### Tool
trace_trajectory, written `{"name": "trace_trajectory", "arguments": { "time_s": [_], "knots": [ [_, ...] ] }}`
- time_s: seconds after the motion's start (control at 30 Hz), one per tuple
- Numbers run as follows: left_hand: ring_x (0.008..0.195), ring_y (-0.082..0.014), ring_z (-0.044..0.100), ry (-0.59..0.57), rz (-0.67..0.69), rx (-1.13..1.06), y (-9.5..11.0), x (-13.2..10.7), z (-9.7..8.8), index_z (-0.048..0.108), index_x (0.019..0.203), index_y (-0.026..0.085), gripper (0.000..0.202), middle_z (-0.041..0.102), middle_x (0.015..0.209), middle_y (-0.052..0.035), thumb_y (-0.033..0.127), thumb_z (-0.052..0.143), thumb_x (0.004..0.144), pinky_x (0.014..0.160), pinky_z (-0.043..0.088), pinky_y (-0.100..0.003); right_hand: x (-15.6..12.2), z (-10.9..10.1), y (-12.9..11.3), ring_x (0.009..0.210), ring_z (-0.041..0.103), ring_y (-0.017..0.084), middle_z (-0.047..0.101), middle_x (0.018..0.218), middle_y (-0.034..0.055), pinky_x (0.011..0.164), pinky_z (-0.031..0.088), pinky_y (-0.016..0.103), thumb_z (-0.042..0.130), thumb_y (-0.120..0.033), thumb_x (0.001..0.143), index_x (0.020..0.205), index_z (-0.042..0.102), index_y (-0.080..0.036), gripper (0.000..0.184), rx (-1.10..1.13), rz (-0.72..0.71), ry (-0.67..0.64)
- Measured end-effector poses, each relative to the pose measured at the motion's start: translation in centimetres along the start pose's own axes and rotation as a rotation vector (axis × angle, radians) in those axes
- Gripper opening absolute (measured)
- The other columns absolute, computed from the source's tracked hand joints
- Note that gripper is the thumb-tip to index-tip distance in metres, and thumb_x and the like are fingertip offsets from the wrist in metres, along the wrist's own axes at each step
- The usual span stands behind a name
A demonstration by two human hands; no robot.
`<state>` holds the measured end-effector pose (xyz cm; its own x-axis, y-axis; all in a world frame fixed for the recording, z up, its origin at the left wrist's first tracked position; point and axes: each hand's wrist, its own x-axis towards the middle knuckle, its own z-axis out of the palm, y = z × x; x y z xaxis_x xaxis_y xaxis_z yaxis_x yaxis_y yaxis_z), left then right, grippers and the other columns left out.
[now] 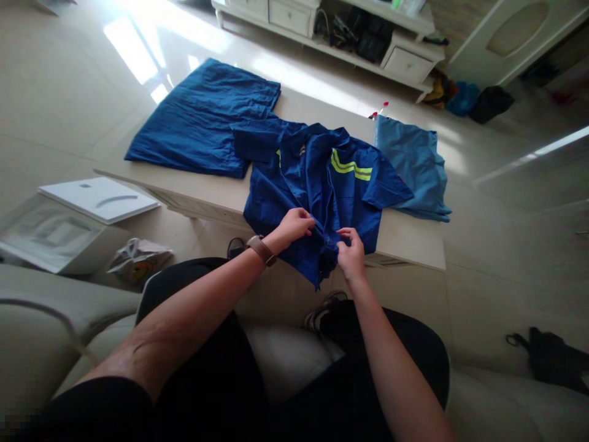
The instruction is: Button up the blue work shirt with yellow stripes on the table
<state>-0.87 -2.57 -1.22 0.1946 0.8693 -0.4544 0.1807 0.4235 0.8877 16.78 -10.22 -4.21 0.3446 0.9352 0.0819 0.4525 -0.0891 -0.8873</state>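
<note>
A dark blue short-sleeved work shirt [276,196] with yellow-and-grey reflective stripes lies spread on the low table [414,236]. Its front is parted, and its bunched lower edge hangs over the table's near side. My left hand [297,225], below a brown-strapped wristwatch [261,250], has its fingers pinched on one front edge of the shirt. On the other front edge, close to the hem, the thumb and fingers of my right hand [352,253] hold the cloth. The fabric between my fingertips is too small to make out closely.
Folded blue cloth [197,116] lies on the table's left end, lighter blue cloth [414,166] on its right. A white box [99,199] and a plastic bag [140,258] stand at left. Beyond is a white TV cabinet [294,21]. A black item [552,356] lies at lower right.
</note>
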Motion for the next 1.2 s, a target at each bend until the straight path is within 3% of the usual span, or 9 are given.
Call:
{"name": "trace_trajectory", "arguments": {
  "time_s": [0.2,0.33,0.43,0.6,0.7,0.8,0.9,1.03,1.2],
  "knots": [
    [0.055,-0.0117,0.057,0.043,-0.043,0.166,-1.0,1.5,-0.2,0.06,0.069,0.015,0.015,0.062,0.06,-0.0003,0.002,0.064,0.074,0.055,0.043,-0.022,0.3,0.6,1.2,0.083,0.062,0.022,0.074,0.097,0.0081,0.077,0.048,0.034,0.045,-0.026,0.068,0.098,0.075,-0.016,0.043,0.072,0.136,-0.079],
    [0.055,-0.0115,0.058,0.049,-0.053,0.105,-1.1,1.9,0.2,0.063,0.078,0.014,0.012,0.061,0.062,0.0005,0.003,0.062,0.081,0.054,0.042,-0.021,0.5,1.0,1.1,0.071,0.057,0.02,0.071,0.083,0.0061,0.069,0.046,0.032,0.054,-0.039,0.075,0.097,0.075,-0.015,0.04,0.117,0.229,-0.089],
    [0.055,-0.0106,0.059,0.056,-0.066,0.017,-0.7,1.7,0.6,0.063,0.084,0.014,0.008,0.061,0.063,0.0015,0.007,0.065,0.086,0.053,0.04,-0.02,0.4,1.2,0.9,0.072,0.056,0.019,0.068,0.08,0.0046,0.069,0.045,0.03,0.066,-0.053,0.074,0.091,0.071,-0.016,0.041,0.155,0.227,-0.101],
    [0.051,-0.0079,0.054,-0.005,-0.032,-0.037,-0.7,1.6,1.3,0.059,0.076,0.015,0.017,0.058,0.06,0.0023,0.016,0.065,0.092,0.052,0.037,-0.019,0.0,1.4,1.2,0.067,0.047,0.015,0.054,0.07,-0.0029,0.065,0.039,0.028,0.077,-0.062,0.068,0.081,0.057,-0.021,0.048,0.036,0.186,-0.086],
    [0.055,-0.0092,0.057,-0.02,0.087,0.045,-1.1,1.8,1.4,0.059,0.073,0.015,0.017,0.06,0.062,0.0017,0.015,0.064,0.09,0.055,0.039,-0.021,-0.1,1.3,1.4,0.071,0.051,0.017,0.059,0.075,-0.0018,0.069,0.04,0.028,0.076,-0.056,0.073,0.084,0.057,-0.022,0.041,-0.07,0.121,-0.092],
    [0.057,-0.0107,0.058,-0.019,0.205,0.195,-1.2,1.8,1.2,0.061,0.073,0.015,0.013,0.062,0.062,0.0015,0.014,0.065,0.085,0.058,0.04,-0.023,0.0,1.4,1.6,0.085,0.061,0.022,0.069,0.09,0.0047,0.079,0.044,0.032,0.062,-0.042,0.084,0.093,0.063,-0.021,0.023,-0.147,0.094,-0.086],
    [0.058,-0.012,0.057,0.005,0.234,0.314,-0.9,1.4,0.9,0.062,0.072,0.016,0.01,0.063,0.062,0.0012,0.015,0.064,0.082,0.058,0.039,-0.024,0.1,1.5,1.7,0.096,0.064,0.026,0.072,0.102,0.0099,0.086,0.046,0.036,0.053,-0.033,0.087,0.099,0.068,-0.02,0.023,-0.195,0.076,-0.085],
    [0.062,-0.0132,0.056,0.028,0.248,0.409,-0.1,0.8,0.2,0.063,0.07,0.016,0.01,0.064,0.063,0.0004,0.015,0.063,0.079,0.06,0.038,-0.025,0.1,1.4,1.8,0.091,0.061,0.025,0.068,0.095,0.0097,0.089,0.047,0.038,0.052,-0.026,0.085,0.087,0.07,-0.018,0.02,-0.282,-0.008,-0.049],
    [0.063,-0.0141,0.058,0.004,0.249,0.447,0.2,0.9,-0.6,0.063,0.068,0.017,0.011,0.065,0.064,-0.0006,0.015,0.063,0.079,0.061,0.04,-0.025,0.2,1.2,1.5,0.102,0.05,0.028,0.058,0.095,0.0098,0.097,0.043,0.042,0.065,-0.023,0.073,0.067,0.061,-0.02,0.007,-0.368,-0.107,0.126]
  ]
}}
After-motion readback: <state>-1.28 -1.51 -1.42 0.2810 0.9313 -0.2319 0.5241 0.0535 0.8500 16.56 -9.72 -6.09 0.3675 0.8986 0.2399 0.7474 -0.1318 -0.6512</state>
